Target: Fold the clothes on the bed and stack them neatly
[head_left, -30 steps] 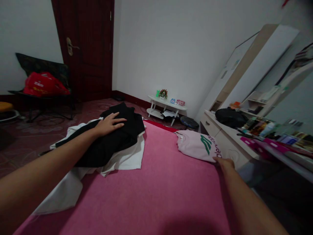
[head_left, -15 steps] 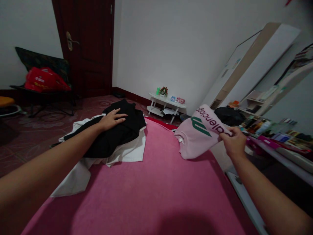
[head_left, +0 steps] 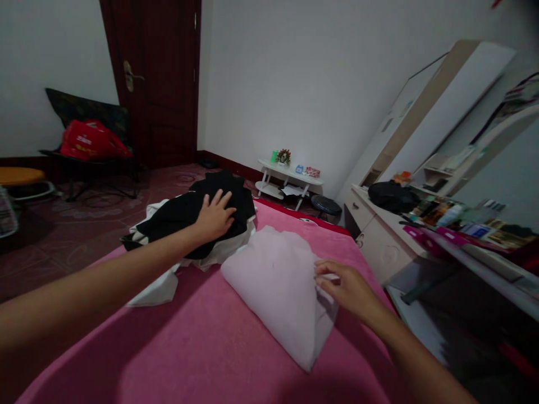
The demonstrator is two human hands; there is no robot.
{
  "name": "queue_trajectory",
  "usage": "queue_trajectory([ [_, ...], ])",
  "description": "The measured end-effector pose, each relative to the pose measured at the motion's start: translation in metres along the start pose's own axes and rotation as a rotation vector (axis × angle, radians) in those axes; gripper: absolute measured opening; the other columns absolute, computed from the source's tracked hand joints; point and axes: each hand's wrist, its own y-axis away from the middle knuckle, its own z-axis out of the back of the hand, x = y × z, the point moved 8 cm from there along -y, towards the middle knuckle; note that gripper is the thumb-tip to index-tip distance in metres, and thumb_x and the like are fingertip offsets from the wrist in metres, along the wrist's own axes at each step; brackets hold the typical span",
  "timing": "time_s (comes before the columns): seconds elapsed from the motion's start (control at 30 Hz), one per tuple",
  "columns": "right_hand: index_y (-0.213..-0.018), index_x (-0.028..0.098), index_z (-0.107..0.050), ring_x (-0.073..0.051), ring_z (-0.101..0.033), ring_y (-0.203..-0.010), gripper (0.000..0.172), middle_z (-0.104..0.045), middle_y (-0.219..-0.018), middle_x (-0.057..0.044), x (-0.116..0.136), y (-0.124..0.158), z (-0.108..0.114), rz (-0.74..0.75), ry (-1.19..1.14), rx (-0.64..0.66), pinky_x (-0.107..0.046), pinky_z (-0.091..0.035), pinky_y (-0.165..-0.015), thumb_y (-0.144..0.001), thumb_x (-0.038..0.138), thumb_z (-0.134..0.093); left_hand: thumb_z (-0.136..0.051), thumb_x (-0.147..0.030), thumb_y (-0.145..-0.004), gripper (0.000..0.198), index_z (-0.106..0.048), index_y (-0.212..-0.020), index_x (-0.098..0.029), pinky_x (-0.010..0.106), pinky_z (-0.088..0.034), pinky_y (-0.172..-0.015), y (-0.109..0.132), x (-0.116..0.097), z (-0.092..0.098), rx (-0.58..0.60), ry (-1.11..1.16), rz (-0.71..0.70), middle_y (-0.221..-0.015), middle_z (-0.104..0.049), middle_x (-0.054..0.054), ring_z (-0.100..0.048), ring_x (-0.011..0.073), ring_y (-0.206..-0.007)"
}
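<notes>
My left hand (head_left: 216,216) rests with spread fingers on a black garment (head_left: 177,217) at the top of a clothes pile. White cloth (head_left: 158,289) sticks out from under the black clothes. To the right, a pale pink sweatshirt (head_left: 273,280) lies loosely folded over, its plain side up and its printed lettering out of sight. My right hand (head_left: 347,286) pinches the right edge of this sweatshirt between thumb and fingers. Both garments are on a pink bedspread (head_left: 202,342).
A low white table (head_left: 290,173) with small items stands by the wall, beside a round dark stool (head_left: 326,205). On the right is a dresser (head_left: 383,235) crowded with bottles and a black bag (head_left: 393,196). A red bag (head_left: 92,140) sits on a folding chair at left.
My right hand has brought the sweatshirt leftward and down onto the bed, flipping its printed front out of view. My left hand stays on the black clothes, fingers more spread.
</notes>
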Motion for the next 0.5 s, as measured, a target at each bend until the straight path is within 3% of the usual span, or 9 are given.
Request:
queue_trajectory([
  [0.07,-0.097,0.018,-0.066,-0.023,-0.065,-0.086,0.033,-0.069,-0.096,-0.009,-0.037,-0.009,-0.003,-0.158,-0.08,-0.122,-0.033,-0.051,-0.075,-0.072,0.039,-0.062,-0.054,-0.034,-0.086,0.038,-0.061,-0.122,-0.023,0.058,-0.008,-0.113,0.022,-0.05,-0.001,0.023,0.074,-0.176,-0.156,-0.022,0.005,-0.011,0.0349,-0.143],
  [0.13,-0.108,0.015,-0.062,-0.022,-0.065,-0.072,0.047,-0.069,-0.087,-0.009,-0.059,-0.014,-0.024,-0.29,-0.259,-0.071,-0.033,-0.052,-0.064,-0.071,0.045,-0.062,-0.053,-0.034,-0.087,0.04,-0.057,-0.126,-0.025,0.054,-0.017,-0.114,0.041,-0.087,-0.008,0.101,0.214,-0.273,-0.153,-0.027,0.008,-0.02,0.0305,-0.141],
  [0.2,-0.115,0.012,-0.057,-0.022,-0.065,-0.068,0.055,-0.069,-0.088,-0.009,-0.06,-0.018,-0.046,-0.36,-0.464,-0.009,-0.033,-0.052,-0.06,-0.07,0.042,-0.063,-0.049,-0.036,-0.09,0.043,-0.053,-0.13,-0.022,0.047,-0.026,-0.112,0.053,-0.109,-0.012,0.153,0.366,-0.308,-0.15,-0.033,0.011,-0.028,0.0271,-0.139],
  [0.23,-0.119,0.011,-0.055,-0.022,-0.066,-0.072,0.057,-0.069,-0.094,-0.011,-0.053,-0.019,-0.052,-0.365,-0.539,-0.038,-0.034,-0.053,-0.063,-0.068,0.037,-0.063,-0.048,-0.038,-0.091,0.044,-0.052,-0.132,-0.02,0.044,-0.029,-0.112,0.055,-0.114,-0.011,0.157,0.43,-0.3,-0.149,-0.035,0.012,-0.03,0.0259,-0.138],
  [0.3,-0.124,0.012,-0.052,-0.023,-0.065,-0.091,0.06,-0.066,-0.111,-0.013,-0.028,-0.021,-0.05,-0.306,-0.59,-0.208,-0.037,-0.052,-0.08,-0.066,0.025,-0.061,-0.046,-0.044,-0.092,0.048,-0.051,-0.133,-0.019,0.041,-0.031,-0.112,0.051,-0.116,0.001,0.116,0.533,-0.255,-0.147,-0.038,0.012,-0.032,0.0252,-0.137],
  [0.37,-0.125,0.016,-0.052,-0.022,-0.06,-0.106,0.057,-0.062,-0.121,-0.011,0.013,-0.015,-0.046,-0.154,-0.504,-0.367,-0.038,-0.046,-0.095,-0.068,0.016,-0.053,-0.044,-0.049,-0.092,0.051,-0.051,-0.133,-0.019,0.04,-0.03,-0.112,0.04,-0.112,0.027,0.024,0.614,-0.209,-0.146,-0.04,0.011,-0.035,0.025,-0.136],
  [0.4,-0.124,0.019,-0.053,-0.022,-0.059,-0.109,0.055,-0.063,-0.121,-0.009,0.04,-0.01,-0.049,-0.042,-0.424,-0.382,-0.038,-0.043,-0.098,-0.07,0.013,-0.05,-0.041,-0.051,-0.093,0.051,-0.051,-0.132,-0.02,0.04,-0.029,-0.112,0.034,-0.109,0.045,-0.026,0.652,-0.199,-0.145,-0.042,0.01,-0.037,0.0246,-0.135],
  [0.43,-0.123,0.021,-0.055,-0.02,-0.058,-0.109,0.054,-0.064,-0.119,-0.007,0.069,-0.002,-0.056,0.093,-0.349,-0.356,-0.037,-0.043,-0.099,-0.071,0.01,-0.048,-0.039,-0.052,-0.093,0.051,-0.051,-0.132,-0.021,0.039,-0.029,-0.112,0.028,-0.107,0.063,-0.067,0.687,-0.195,-0.144,-0.044,0.009,-0.038,0.0241,-0.134],
  [0.5,-0.119,0.027,-0.058,-0.019,-0.059,-0.107,0.052,-0.066,-0.115,-0.003,0.128,0.023,-0.095,0.432,-0.183,-0.1,-0.033,-0.045,-0.095,-0.072,0.007,-0.049,-0.033,-0.053,-0.095,0.053,-0.05,-0.133,-0.022,0.039,-0.03,-0.112,0.016,-0.103,0.097,-0.083,0.735,-0.184,-0.142,-0.047,0.007,-0.041,0.0239,-0.131],
])
